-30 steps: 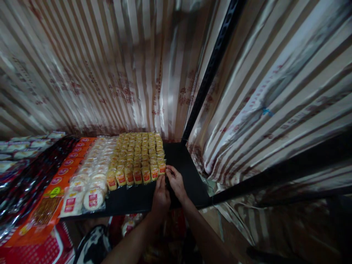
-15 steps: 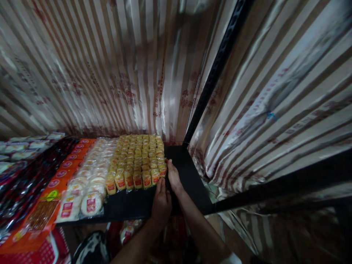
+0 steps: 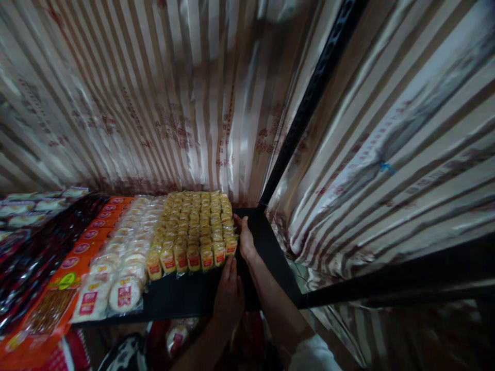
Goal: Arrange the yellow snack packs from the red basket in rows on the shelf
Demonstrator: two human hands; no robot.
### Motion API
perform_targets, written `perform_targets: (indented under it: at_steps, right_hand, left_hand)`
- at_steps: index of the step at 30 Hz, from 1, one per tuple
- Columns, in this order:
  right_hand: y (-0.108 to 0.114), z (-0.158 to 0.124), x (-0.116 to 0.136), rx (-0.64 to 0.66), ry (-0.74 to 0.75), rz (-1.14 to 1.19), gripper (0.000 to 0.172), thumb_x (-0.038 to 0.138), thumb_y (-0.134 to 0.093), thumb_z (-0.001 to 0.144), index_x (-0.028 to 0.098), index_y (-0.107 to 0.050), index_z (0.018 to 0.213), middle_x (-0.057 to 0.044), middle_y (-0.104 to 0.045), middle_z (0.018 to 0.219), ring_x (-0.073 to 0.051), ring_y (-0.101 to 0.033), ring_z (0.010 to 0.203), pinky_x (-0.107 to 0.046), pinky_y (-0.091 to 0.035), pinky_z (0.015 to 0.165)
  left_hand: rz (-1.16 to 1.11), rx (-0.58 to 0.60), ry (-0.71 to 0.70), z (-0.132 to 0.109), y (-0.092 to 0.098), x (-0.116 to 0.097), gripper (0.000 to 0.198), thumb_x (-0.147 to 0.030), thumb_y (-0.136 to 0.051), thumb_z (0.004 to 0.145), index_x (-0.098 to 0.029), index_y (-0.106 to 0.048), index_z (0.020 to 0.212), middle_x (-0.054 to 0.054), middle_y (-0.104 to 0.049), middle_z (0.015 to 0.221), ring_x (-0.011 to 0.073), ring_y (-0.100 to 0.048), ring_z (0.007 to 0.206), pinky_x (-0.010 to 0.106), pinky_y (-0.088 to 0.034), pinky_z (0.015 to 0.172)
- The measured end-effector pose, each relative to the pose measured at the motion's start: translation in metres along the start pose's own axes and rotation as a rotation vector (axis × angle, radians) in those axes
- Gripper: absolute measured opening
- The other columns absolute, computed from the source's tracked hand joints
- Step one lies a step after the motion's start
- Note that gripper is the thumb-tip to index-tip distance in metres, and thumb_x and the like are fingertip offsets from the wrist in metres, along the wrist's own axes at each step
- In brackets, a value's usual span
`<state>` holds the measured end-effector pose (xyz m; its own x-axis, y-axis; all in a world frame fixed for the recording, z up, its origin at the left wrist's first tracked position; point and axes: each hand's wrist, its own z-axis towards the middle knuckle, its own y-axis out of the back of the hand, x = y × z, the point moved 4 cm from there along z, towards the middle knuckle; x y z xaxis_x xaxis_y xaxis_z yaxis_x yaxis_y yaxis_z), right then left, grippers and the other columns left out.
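Small wrapped yellow cakes (image 3: 193, 232) stand in tight rows on the black shelf (image 3: 178, 299); those in front carry red labels. My left hand (image 3: 229, 291) is at the front right corner of the block, fingers stretched out and their tips by the lower edge of the corner cake (image 3: 231, 246). Along the block's right side lies my right hand (image 3: 246, 239), fingers extended towards the back and resting against the cakes. Neither hand is closed round a cake. Part of the right hand's fingers is hidden against the packs.
Left of the cakes are round white packs (image 3: 126, 293), orange packets (image 3: 79, 250) and dark shiny packets (image 3: 34, 257). A black shelf post (image 3: 305, 111) rises at the back right corner. Striped plastic sheeting (image 3: 185, 93) hangs behind. Wrapped goods (image 3: 178, 335) show below the shelf.
My right hand has slid a little towards the back along the side of the cakes. My left hand stays by the front corner, and the view has shifted slightly.
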<state>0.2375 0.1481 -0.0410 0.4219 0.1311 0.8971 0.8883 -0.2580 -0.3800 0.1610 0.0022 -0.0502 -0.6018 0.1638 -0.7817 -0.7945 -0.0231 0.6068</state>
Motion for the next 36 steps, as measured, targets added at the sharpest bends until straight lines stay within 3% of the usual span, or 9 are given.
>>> perform_targets:
  at_steps: [6,13,17,24,29,36]
  right_hand:
    - [-0.011,-0.004,0.004,0.108,0.017,-0.074,0.066,0.075,-0.039,0.075,0.025,-0.067,0.108,-0.001,-0.069,0.111,-0.022,-0.056,0.113,-0.034,-0.040,0.100]
    - [0.003,0.019,0.004,-0.090,-0.012,0.023,0.058,0.068,-0.038,0.081,0.022,-0.070,0.094,-0.004,-0.068,0.112,-0.021,-0.056,0.114,-0.034,-0.040,0.101]
    - [-0.009,0.024,0.004,0.014,-0.061,0.031,0.057,0.064,-0.032,0.086,0.022,-0.070,0.095,-0.003,-0.071,0.105,-0.020,-0.060,0.108,-0.033,-0.046,0.095]
    - [-0.008,0.025,0.002,0.053,-0.067,0.032,0.053,0.062,-0.035,0.086,0.024,-0.070,0.099,-0.002,-0.072,0.099,-0.019,-0.063,0.101,-0.032,-0.050,0.089]
    - [-0.008,0.038,0.004,0.000,-0.053,0.032,0.047,0.061,-0.038,0.086,0.028,-0.069,0.100,0.000,-0.070,0.106,-0.016,-0.061,0.105,-0.031,-0.049,0.092]
    - [-0.020,0.041,0.008,0.152,-0.053,0.022,0.055,0.065,-0.034,0.085,0.027,-0.068,0.107,0.000,-0.072,0.101,-0.019,-0.061,0.105,-0.034,-0.047,0.095]
  left_hand:
    - [-0.001,0.059,0.028,0.001,0.002,-0.004,0.051,-0.021,-0.024,0.091,-0.003,-0.036,0.138,0.016,-0.029,0.149,0.0197,-0.025,0.139,0.036,-0.025,0.115]
    - [0.009,0.077,0.071,0.003,0.001,-0.004,0.051,-0.020,-0.023,0.092,-0.005,-0.034,0.139,0.014,-0.027,0.150,0.0194,-0.024,0.139,0.038,-0.026,0.115]
    - [-0.003,0.055,0.080,0.003,-0.001,-0.001,0.050,-0.020,-0.025,0.091,-0.007,-0.035,0.139,0.013,-0.027,0.150,0.0202,-0.025,0.139,0.040,-0.028,0.114]
    - [-0.001,0.111,0.139,0.004,-0.001,-0.004,0.052,-0.021,-0.023,0.091,-0.005,-0.033,0.140,0.013,-0.024,0.151,0.0192,-0.021,0.140,0.037,-0.023,0.116]
    - [0.007,0.123,0.141,0.004,-0.002,-0.005,0.053,-0.021,-0.022,0.091,-0.003,-0.033,0.140,0.014,-0.025,0.151,0.0185,-0.022,0.140,0.035,-0.023,0.116]
    - [-0.044,0.070,0.118,0.003,-0.001,-0.004,0.051,-0.021,-0.024,0.091,-0.005,-0.034,0.139,0.013,-0.027,0.150,0.0196,-0.025,0.139,0.037,-0.026,0.115]
